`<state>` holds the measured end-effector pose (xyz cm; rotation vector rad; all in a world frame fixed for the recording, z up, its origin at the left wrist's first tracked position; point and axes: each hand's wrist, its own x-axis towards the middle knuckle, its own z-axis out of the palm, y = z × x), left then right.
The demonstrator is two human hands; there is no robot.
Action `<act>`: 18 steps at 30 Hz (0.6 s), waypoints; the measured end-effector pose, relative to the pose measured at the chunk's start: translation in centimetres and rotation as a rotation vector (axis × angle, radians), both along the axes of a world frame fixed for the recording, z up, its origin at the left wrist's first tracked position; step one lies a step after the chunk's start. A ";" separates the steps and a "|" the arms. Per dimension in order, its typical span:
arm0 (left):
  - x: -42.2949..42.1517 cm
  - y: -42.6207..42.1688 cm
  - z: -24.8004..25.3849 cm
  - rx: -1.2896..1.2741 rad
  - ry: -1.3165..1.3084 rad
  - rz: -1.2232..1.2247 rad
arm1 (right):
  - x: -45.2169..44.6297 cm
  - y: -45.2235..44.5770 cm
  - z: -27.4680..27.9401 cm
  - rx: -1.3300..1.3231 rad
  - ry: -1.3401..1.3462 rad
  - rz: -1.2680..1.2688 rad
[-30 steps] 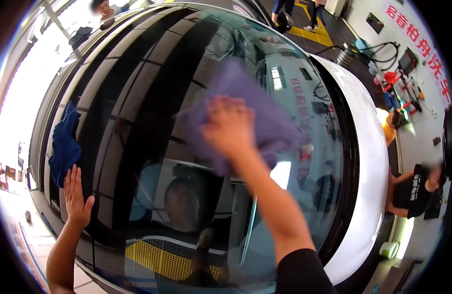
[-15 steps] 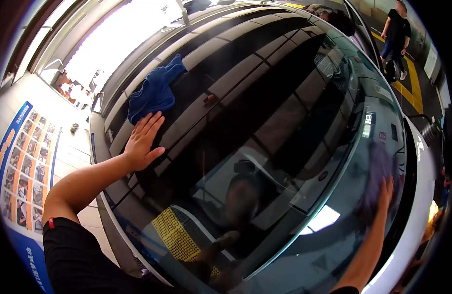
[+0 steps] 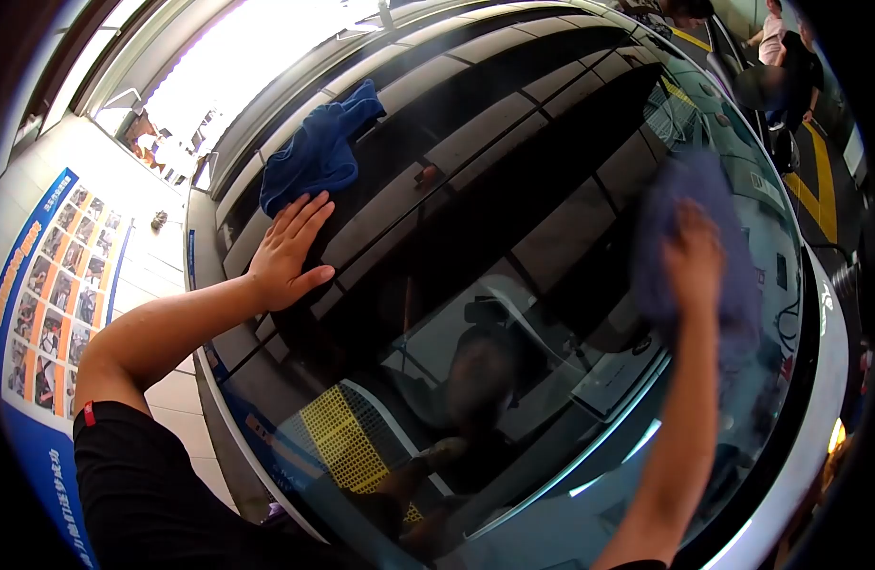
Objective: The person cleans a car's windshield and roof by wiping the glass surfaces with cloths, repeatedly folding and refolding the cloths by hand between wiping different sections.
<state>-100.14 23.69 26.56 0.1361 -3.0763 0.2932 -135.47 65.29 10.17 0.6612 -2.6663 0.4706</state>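
- Since both arms stretch across the car (image 3: 551,142), the left hand (image 3: 290,255) lies palm down near nine o'clock, thumb spread and grasping nothing, likely as a brace.
- Blue cloth (image 3: 316,160) rests crumpled at about half past ten, its lower edge at the left hand's fingertips, probably so it stays close yet out of the other arm's way.
- Purple cloth (image 3: 736,294) is at three o'clock, over the glass (image 3: 732,446), spread broad beneath the right hand (image 3: 694,261), perhaps so the palm's pressure covers more surface.
- Blur hides whether the right hand's fingers pinch that cloth or merely press it; I cannot tell.
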 end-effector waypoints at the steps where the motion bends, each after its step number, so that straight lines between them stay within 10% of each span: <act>1: 0.1 0.0 0.1 0.005 -0.003 0.001 | 2.7 -4.8 3.6 0.041 0.046 0.109; 6: 0.4 -1.1 -0.5 0.051 0.029 -0.041 | -1.2 -0.5 1.7 -0.120 -0.032 0.093; 11: 0.2 -0.8 -0.2 0.047 0.051 -0.050 | -4.1 24.7 -12.4 -0.426 -0.220 -0.252; 13: 0.1 -0.9 -0.4 0.040 0.060 -0.059 | -1.1 41.5 -24.0 0.022 0.040 -0.094; 15: 0.1 -0.8 -0.8 0.005 0.028 -0.049 | 8.9 51.8 -30.9 -0.558 -0.280 -0.319; 18: 0.2 -0.3 -0.5 -0.013 0.016 -0.022 | 22.0 56.7 -31.0 -0.562 -0.511 -0.688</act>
